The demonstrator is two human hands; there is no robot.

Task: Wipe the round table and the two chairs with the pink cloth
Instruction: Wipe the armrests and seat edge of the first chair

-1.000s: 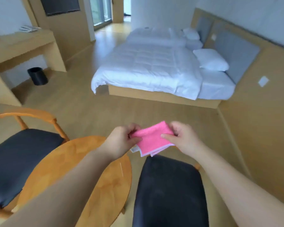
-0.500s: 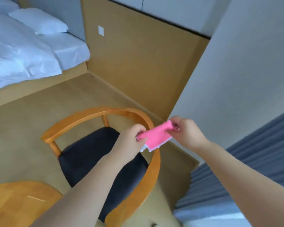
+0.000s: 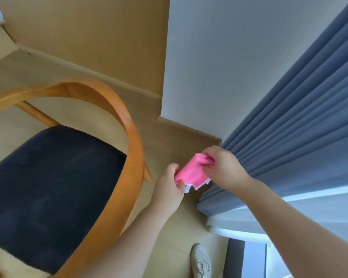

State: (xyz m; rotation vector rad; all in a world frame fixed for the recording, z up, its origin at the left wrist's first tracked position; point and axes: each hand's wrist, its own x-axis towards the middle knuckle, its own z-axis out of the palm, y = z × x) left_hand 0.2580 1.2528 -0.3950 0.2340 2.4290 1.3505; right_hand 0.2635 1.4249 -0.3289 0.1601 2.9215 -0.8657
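The pink cloth (image 3: 191, 173) is held mid-air at centre frame, pinched by the left hand (image 3: 170, 189) and right hand (image 3: 224, 169), each grip clamped on it. Refolding seems underway; next, it should be pressed onto the chair (image 3: 133, 141) at left.

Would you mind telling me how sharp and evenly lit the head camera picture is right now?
Head view: wide-angle bending curves the curtain and the chair rail; motion blur softens the chair's edges, while both hands, left and right, and the pink cloth stay fairly crisp; soft daylight, brightest at the lower right.
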